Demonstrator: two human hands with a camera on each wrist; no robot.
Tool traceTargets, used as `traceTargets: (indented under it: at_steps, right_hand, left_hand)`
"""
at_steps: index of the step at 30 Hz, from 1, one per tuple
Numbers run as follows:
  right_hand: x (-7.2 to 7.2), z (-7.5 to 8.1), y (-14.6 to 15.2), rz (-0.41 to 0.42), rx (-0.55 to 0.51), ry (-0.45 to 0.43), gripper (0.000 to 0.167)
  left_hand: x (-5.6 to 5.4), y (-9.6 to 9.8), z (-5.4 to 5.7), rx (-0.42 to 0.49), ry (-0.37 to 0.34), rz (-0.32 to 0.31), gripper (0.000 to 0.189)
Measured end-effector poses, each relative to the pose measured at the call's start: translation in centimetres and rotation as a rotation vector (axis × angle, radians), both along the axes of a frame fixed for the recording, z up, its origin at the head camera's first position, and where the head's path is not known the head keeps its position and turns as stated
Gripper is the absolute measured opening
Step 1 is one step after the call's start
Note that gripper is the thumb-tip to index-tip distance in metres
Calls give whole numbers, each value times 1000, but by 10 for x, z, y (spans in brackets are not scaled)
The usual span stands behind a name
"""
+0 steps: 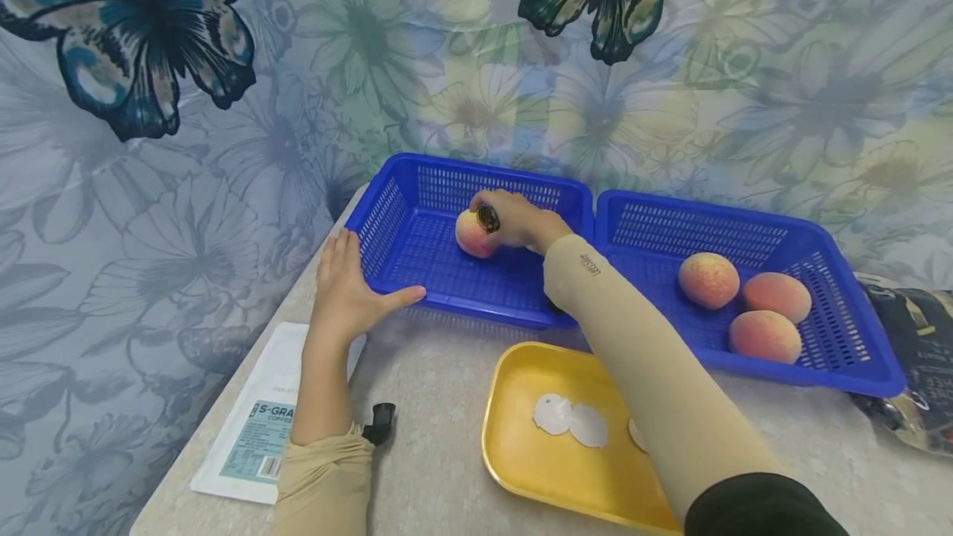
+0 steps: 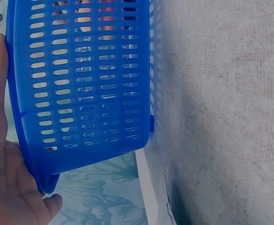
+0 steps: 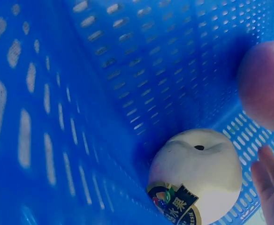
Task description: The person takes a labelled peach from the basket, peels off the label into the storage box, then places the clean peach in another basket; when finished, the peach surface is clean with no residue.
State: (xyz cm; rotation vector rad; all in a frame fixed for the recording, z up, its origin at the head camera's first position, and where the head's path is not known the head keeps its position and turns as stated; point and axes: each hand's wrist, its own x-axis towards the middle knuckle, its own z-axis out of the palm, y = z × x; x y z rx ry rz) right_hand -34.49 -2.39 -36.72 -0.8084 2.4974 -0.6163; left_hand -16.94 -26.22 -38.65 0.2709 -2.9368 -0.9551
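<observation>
In the left blue basket [image 1: 447, 304], my right hand [image 1: 517, 220] holds a peach [image 1: 471, 236] that bears a dark round sticker [image 1: 487, 217]. A second, paler peach [image 3: 198, 173] with a black and gold label [image 3: 177, 204] sits in the same basket in the right wrist view; the right hand mostly hides it in the head view. My left hand [image 1: 346, 292] rests at the basket's front left corner, thumb stretched along the front rim and fingers extended. The left wrist view shows that hand [image 2: 10, 178] against the rim from outside.
A second blue basket [image 1: 715, 217] at the right holds three peaches [image 1: 764, 337]. In front, a yellow tray [image 1: 514, 470] carries white scalloped discs [image 1: 553, 414], partly behind the right sleeve. A white coffee bag [image 1: 253, 404] lies under the left forearm; a dark bag [image 1: 916, 354] lies far right.
</observation>
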Motion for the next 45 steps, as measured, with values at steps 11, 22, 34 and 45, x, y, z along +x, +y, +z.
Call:
traceTargets:
  at_steps: [11,22,34,45]
  right_hand:
    - [4,-11,0,-15,-27,-12,72]
    - [0,-21,-1,3,-9,19,89]
    - [0,-17,-1,6,-35,60,88]
    - [11,32,1,-13,-301,62,81]
  left_hand:
    - [0,2,-2,-5,-5,0,141]
    - [-1,6,-2,8,-3,-2,141]
    - [-4,6,-2,1,14,-15,141]
    - [-3,-1,-3,-3,10,0,140]
